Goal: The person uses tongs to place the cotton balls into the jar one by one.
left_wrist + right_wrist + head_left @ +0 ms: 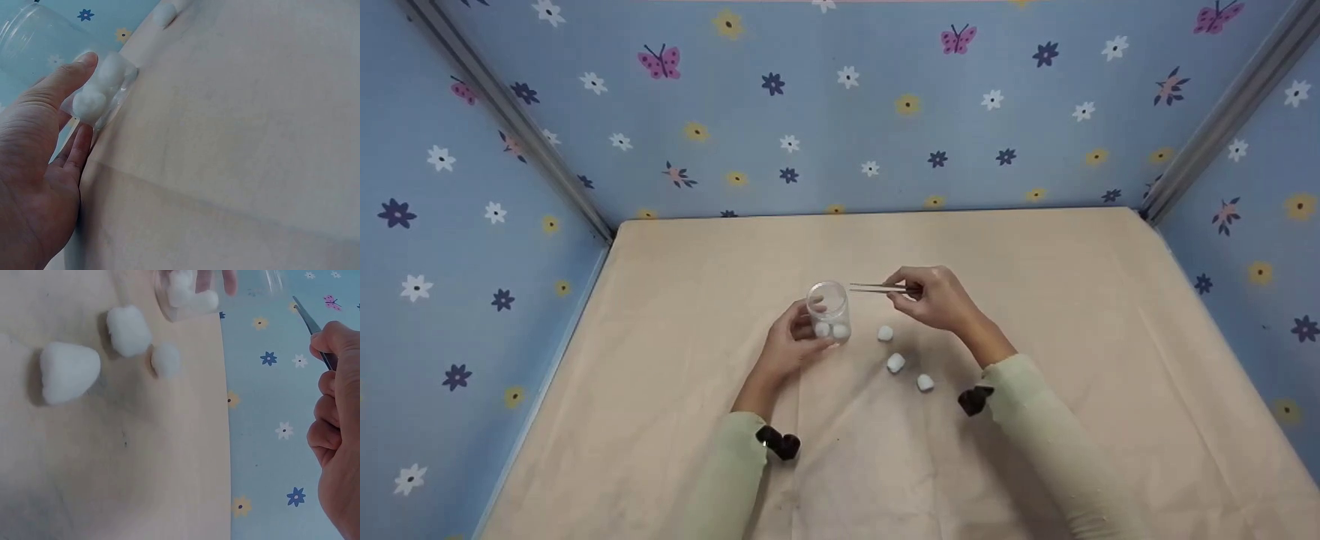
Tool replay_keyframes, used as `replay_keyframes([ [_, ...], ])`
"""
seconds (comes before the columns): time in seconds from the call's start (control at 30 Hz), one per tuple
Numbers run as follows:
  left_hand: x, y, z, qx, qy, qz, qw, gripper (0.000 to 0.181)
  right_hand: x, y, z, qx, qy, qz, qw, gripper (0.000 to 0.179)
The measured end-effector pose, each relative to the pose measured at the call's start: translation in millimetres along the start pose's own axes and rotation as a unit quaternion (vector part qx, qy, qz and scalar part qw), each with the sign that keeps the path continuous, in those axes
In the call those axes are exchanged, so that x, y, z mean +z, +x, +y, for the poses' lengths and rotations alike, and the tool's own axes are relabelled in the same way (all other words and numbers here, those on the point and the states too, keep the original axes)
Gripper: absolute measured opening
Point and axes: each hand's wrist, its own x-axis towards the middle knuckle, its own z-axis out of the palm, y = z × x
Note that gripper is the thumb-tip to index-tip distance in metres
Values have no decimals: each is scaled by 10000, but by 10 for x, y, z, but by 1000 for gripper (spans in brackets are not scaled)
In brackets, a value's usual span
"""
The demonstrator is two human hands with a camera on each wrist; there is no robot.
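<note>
My left hand (787, 349) grips a clear plastic jar (840, 309), thumb on the near side and fingers round the far left. The jar stands with its open mouth up, and several white cotton balls (90, 104) lie at its bottom. In my right hand (941, 298) is a pair of metal tweezers (874, 289), pinched between thumb and fingers and pointing left. Their tips are slightly apart beside the jar's rim, with nothing between them. Three more cotton balls (895, 363) lie in a slanting row on the cloth, right of the jar and below my right hand.
A beige cloth (675, 450) with fold creases covers the table. Blue panels (847, 112) with flowers and butterflies rise at the back and both sides, joined by metal posts (510, 112). Dark wrist cameras (976, 400) sit at both green sleeves.
</note>
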Motion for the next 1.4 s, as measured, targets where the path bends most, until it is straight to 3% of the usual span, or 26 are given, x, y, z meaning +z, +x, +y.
replay_keyframes([
  [0.57, -2, 5, -5, -34, 6, 24, 10000, 75, -146, -163, 203, 197, -66, 53, 9998, 16],
  [0.9, -4, 7, -7, 6, -7, 24, 10000, 76, -118, -260, 309, 32, -181, -165, 9997, 15],
  [1.4, -4, -3, -4, 42, -62, 44, 10000, 75, -58, -370, 418, 176, -307, -575, 9977, 13],
])
